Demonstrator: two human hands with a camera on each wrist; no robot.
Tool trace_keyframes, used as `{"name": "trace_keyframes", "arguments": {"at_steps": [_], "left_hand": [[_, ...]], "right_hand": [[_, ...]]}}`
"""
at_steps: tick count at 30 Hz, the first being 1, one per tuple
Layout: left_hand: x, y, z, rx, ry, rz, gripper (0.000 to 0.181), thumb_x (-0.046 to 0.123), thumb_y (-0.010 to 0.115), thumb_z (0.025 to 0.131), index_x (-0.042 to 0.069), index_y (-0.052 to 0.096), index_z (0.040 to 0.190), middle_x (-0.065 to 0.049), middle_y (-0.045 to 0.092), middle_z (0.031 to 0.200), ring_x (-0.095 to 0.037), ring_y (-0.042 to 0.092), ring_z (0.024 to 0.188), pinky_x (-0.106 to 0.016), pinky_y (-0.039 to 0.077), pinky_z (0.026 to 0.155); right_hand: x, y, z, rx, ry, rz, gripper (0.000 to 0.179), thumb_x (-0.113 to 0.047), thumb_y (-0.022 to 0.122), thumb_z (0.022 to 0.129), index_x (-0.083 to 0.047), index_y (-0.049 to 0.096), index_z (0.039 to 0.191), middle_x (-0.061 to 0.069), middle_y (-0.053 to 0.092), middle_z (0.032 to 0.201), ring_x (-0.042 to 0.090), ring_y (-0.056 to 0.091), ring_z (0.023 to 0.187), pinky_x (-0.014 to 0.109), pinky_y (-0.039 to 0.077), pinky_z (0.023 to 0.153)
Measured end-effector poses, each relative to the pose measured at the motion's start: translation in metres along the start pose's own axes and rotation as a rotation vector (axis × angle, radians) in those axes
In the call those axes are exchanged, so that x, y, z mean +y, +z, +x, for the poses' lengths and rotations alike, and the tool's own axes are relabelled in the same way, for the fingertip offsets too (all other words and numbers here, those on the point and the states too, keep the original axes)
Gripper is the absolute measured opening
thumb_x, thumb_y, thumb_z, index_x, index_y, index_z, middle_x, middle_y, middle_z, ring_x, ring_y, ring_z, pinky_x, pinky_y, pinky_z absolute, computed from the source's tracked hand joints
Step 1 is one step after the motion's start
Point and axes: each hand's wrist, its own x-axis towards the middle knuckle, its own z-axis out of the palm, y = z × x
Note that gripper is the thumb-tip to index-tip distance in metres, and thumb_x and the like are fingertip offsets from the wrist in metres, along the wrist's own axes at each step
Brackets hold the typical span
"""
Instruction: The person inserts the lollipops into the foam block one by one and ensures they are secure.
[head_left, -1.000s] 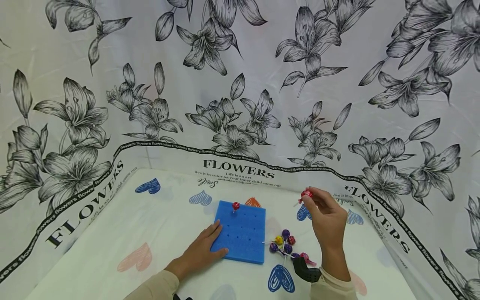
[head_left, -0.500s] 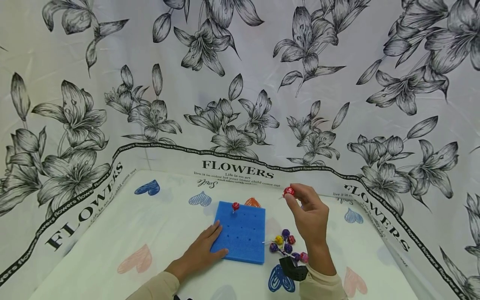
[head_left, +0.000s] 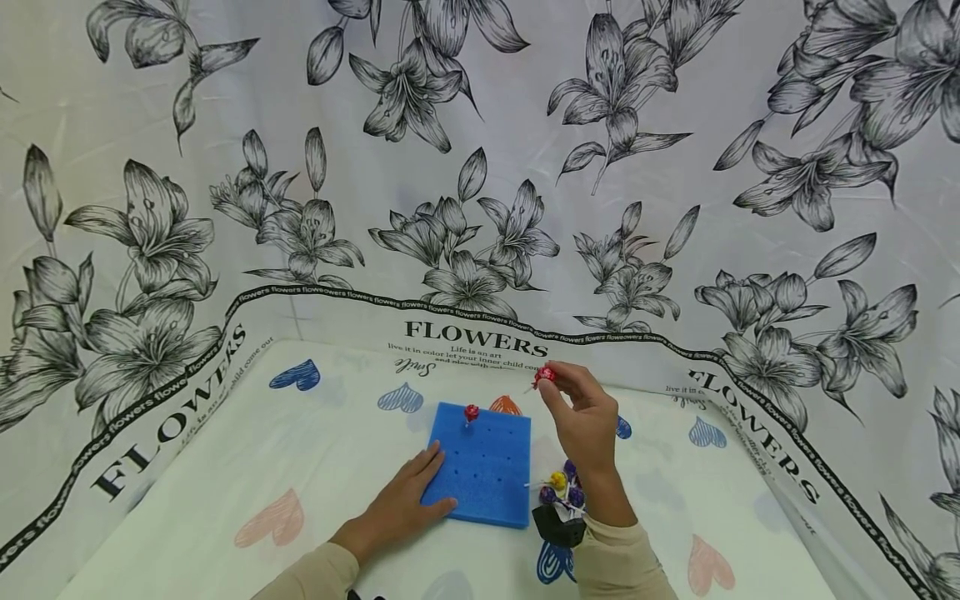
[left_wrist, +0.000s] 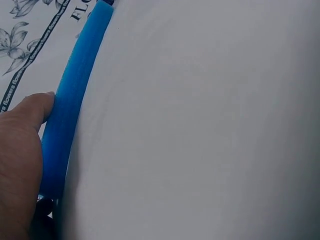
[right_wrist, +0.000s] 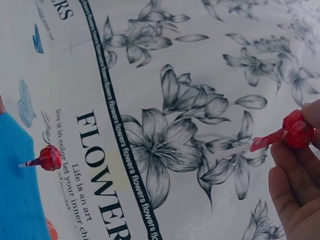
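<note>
My right hand (head_left: 583,417) pinches a red-wrapped lollipop (head_left: 544,377) by its head, above the table just right of the blue foam block's far corner. In the right wrist view that lollipop (right_wrist: 298,129) has its white stick pointing left, away from the fingers. The flat blue foam block (head_left: 480,500) lies on the table with small holes in its top. Another red lollipop (head_left: 471,412) stands upright in a far-left hole. My left hand (head_left: 405,496) rests against the block's left edge, fingers extended; in the left wrist view a digit touches the block's side (left_wrist: 75,100).
Several loose lollipops in purple and yellow wrappers (head_left: 558,481) lie right of the block, partly hidden by my right wrist and its black camera mount (head_left: 558,527). A white cloth with printed hearts (head_left: 273,517) covers the table. A flower-printed curtain (head_left: 480,250) stands behind.
My right hand has moved left with the red lollipop, from right of the loose lollipops toward the block's far right corner. The left hand and block have stayed in place.
</note>
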Motion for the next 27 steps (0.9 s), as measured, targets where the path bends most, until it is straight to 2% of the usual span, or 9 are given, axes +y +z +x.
{"name": "trace_keyframes", "arguments": {"at_steps": [5, 12, 16, 21, 27], "left_hand": [[0.001, -0.001, 0.001, -0.009, -0.005, 0.005, 0.086, 0.063, 0.055, 0.089, 0.007, 0.032, 0.151, -0.005, 0.020, 0.158, -0.036, 0.018, 0.142, -0.055, 0.023, 0.109], [0.002, -0.002, -0.001, -0.003, 0.002, -0.011, 0.086, 0.061, 0.057, 0.089, 0.005, 0.033, 0.150, -0.007, 0.022, 0.158, -0.037, 0.019, 0.141, -0.056, 0.024, 0.109], [0.004, -0.004, 0.000, -0.004, -0.002, -0.017, 0.086, 0.061, 0.056, 0.089, 0.005, 0.032, 0.151, -0.008, 0.021, 0.158, -0.038, 0.019, 0.141, -0.056, 0.023, 0.109], [0.005, -0.004, 0.000, -0.008, -0.009, -0.022, 0.087, 0.061, 0.057, 0.089, 0.005, 0.032, 0.151, -0.008, 0.021, 0.158, -0.038, 0.018, 0.142, -0.056, 0.023, 0.109], [0.003, -0.002, 0.001, -0.008, 0.002, -0.009, 0.087, 0.062, 0.056, 0.089, 0.004, 0.033, 0.150, -0.009, 0.022, 0.157, -0.038, 0.020, 0.141, -0.056, 0.024, 0.108]], "right_hand": [[-0.004, 0.010, 0.000, -0.009, 0.021, 0.011, 0.027, 0.020, 0.061, 0.084, 0.015, 0.062, 0.110, 0.029, 0.061, 0.100, 0.029, 0.064, 0.091, 0.029, 0.052, 0.085], [0.013, 0.020, -0.007, -0.010, 0.054, -0.007, 0.025, 0.016, 0.062, 0.086, 0.014, 0.063, 0.110, 0.029, 0.061, 0.098, 0.038, 0.063, 0.088, 0.029, 0.052, 0.084], [0.024, 0.025, -0.010, -0.009, 0.110, -0.023, 0.024, 0.013, 0.064, 0.086, 0.013, 0.063, 0.110, 0.029, 0.062, 0.100, 0.041, 0.063, 0.089, 0.038, 0.052, 0.086], [0.039, 0.032, -0.017, -0.009, 0.219, -0.044, 0.025, 0.011, 0.064, 0.087, 0.012, 0.063, 0.111, 0.028, 0.063, 0.103, 0.041, 0.063, 0.092, 0.049, 0.050, 0.086], [0.080, 0.040, -0.031, 0.011, 0.287, -0.084, 0.025, 0.003, 0.068, 0.087, 0.005, 0.066, 0.112, 0.019, 0.067, 0.102, 0.033, 0.066, 0.091, 0.047, 0.051, 0.085]]}}
